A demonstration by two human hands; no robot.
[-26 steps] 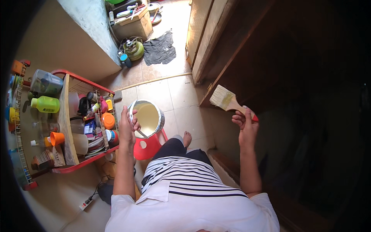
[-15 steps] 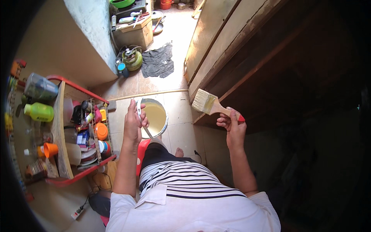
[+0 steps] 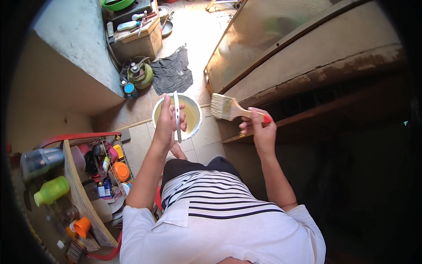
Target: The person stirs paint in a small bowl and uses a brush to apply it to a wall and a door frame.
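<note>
1. A flat paintbrush (image 3: 236, 111) is being gripped by the right hand (image 3: 262, 132); its wooden handle is being pinched between thumb and curled fingers, close to the red end.
2. The pale bristles (image 3: 221, 106) are being pointed leftward, toward a bucket (image 3: 155, 115), with a narrow gap being left between them and its rim in this view.
3. The bail (image 3: 177, 118) of the bucket, a light-coloured strip, is being held by the left hand (image 3: 168, 125); the fingers are being hooked beneath it, while the thumb is being extended alongside.
4. The bucket is being positioned ahead of the body, beyond the left hand, and a pale yellowish content is being shown inside; whether its weight is being borne by the hand or by something below cannot be told.
5. On the left, bottles, cups and plates are being held by a red-edged rack (image 3: 79, 137), among them a yellow-green bottle (image 3: 53, 191) and an orange cup (image 3: 82, 227).
6. Farther ahead, tiles are being covered by a crumpled black sheet (image 3: 173, 70), beside which a green gas cylinder (image 3: 140, 79) is being seen.
</note>
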